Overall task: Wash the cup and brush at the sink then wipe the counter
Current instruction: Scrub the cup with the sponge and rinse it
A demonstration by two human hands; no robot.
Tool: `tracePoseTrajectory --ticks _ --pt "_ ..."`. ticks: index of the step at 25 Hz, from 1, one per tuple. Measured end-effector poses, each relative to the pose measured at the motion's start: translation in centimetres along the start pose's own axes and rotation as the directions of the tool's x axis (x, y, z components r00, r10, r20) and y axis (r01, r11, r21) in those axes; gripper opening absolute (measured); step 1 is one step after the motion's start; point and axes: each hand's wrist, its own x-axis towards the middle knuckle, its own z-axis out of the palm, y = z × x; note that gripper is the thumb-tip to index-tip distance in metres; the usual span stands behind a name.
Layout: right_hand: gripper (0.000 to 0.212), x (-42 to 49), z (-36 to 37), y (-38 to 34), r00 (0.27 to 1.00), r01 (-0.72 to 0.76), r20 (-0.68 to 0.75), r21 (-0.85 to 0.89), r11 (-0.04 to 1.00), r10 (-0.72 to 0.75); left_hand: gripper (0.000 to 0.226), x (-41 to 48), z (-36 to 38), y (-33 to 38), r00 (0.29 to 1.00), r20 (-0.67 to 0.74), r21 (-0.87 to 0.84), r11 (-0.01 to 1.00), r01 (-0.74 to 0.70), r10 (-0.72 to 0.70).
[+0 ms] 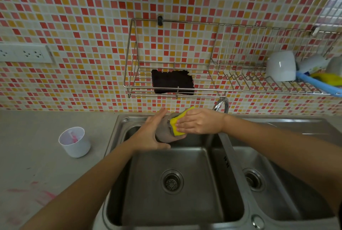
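Note:
Over the back of the left sink basin (pixel 177 211), my left hand (pixel 150 133) holds a grey cup (pixel 163 133) on its side, thumb under it and fingers along its far side. My right hand (pixel 199 123) presses a yellow sponge (pixel 176 121) against the cup's mouth, fingers lying nearly flat on the sponge. A white cup (pixel 75 142) with pink residue inside stands on the grey counter (pixel 46 127) to the left of the sink. I cannot pick out a brush for certain.
The faucet (pixel 221 104) rises just behind my right hand. A wire wall rack (pixel 175 89) holds a dark cloth (pixel 173 84); further right it holds an upturned white mug (pixel 281 66) and a blue-handled utensil (pixel 318 84). Pink smears (pixel 44 195) mark the counter's near left. A second basin (pixel 277 183) lies right.

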Motion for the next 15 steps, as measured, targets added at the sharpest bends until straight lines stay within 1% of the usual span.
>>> tracePoseTrajectory --ticks 1,3,4,5,6,8,10,11,12,13,14,15 --pt "0.027 0.3 -0.3 -0.1 1.000 0.005 -0.005 0.006 1.000 -0.005 0.110 0.3 -0.2 0.1 1.000 0.012 0.021 1.000 -0.003 0.003" --pt "0.027 0.8 -0.5 -0.5 1.000 0.005 -0.023 0.037 0.999 -0.004 0.095 0.7 -0.2 0.3 0.999 -0.009 0.038 0.998 -0.046 0.046" --pt "0.028 1.0 -0.6 -0.8 1.000 -0.003 -0.031 0.063 0.998 0.005 0.086 0.7 0.0 0.4 0.995 -0.043 0.050 0.995 -0.086 0.088" --pt "0.029 1.3 -0.8 -1.2 0.999 -0.019 -0.043 0.080 0.997 0.023 0.080 0.6 0.4 0.6 0.983 -0.106 0.061 0.988 -0.141 0.147" --pt "0.029 1.4 -0.9 -1.4 0.997 -0.043 -0.063 0.098 0.994 0.049 0.077 0.5 0.9 0.5 0.957 -0.187 0.094 0.974 -0.206 0.220" --pt "0.029 1.6 -0.9 -2.1 0.986 -0.115 -0.105 0.155 0.981 0.132 0.075 0.5 2.1 0.4 0.867 -0.349 0.228 0.930 -0.290 0.356" --pt "0.030 1.4 -0.7 -3.5 0.953 -0.247 -0.109 0.268 0.931 0.284 0.074 0.8 2.6 -0.1 0.787 -0.434 0.353 0.887 -0.298 0.438" --pt "0.032 1.5 -0.6 -4.4 0.922 -0.329 -0.075 0.367 0.870 0.380 0.072 1.0 2.7 -0.4 0.759 -0.460 0.404 0.870 -0.284 0.461" --pt "0.034 1.6 -0.3 -5.1 0.883 -0.399 -0.034 0.469 0.788 0.468 0.070 1.2 2.9 -0.7 0.740 -0.483 0.443 0.859 -0.255 0.469" --pt "0.038 1.7 -0.3 -5.8 0.856 -0.432 -0.009 0.536 0.726 0.516 0.070 1.3 3.1 -0.9 0.728 -0.501 0.462 0.856 -0.232 0.468" --pt "0.040 1.8 -0.5 -6.1 0.857 -0.432 0.004 0.551 0.714 0.515 0.070 1.4 3.2 -0.9 0.723 -0.507 0.468 0.854 -0.227 0.470" --pt "0.038 1.6 -0.8 -5.7 0.881 -0.396 -0.027 0.503 0.768 0.472 0.069 1.5 3.5 -0.8 0.719 -0.506 0.466 0.853 -0.237 0.476"
